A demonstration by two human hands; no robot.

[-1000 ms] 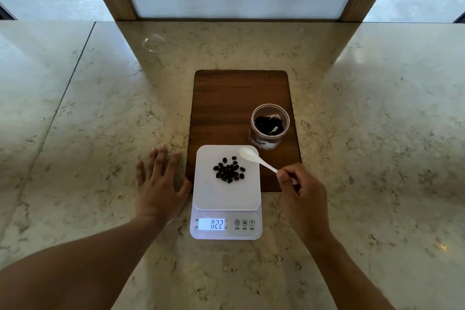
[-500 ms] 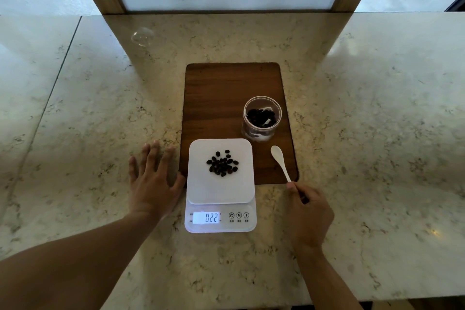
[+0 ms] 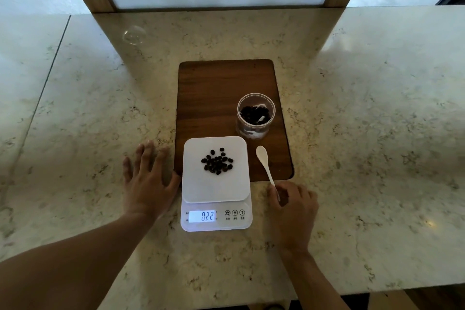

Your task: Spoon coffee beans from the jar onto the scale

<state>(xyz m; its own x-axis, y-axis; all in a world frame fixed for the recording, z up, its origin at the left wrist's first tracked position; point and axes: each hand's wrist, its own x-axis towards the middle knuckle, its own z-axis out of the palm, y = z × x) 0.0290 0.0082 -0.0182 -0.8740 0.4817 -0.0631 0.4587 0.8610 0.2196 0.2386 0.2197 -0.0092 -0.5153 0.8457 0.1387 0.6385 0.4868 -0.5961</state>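
Spoon lies right of scale, bowl on board, handle end pinched by right hand fingers; judged light, stiff, slippery, best gripped mid-handle; left hand laid flat, spread, on counter.

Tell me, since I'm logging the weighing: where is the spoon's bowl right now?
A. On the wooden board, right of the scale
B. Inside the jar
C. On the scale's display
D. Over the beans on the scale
A: the spoon lies with its bowl on the wooden board, beside the scale.
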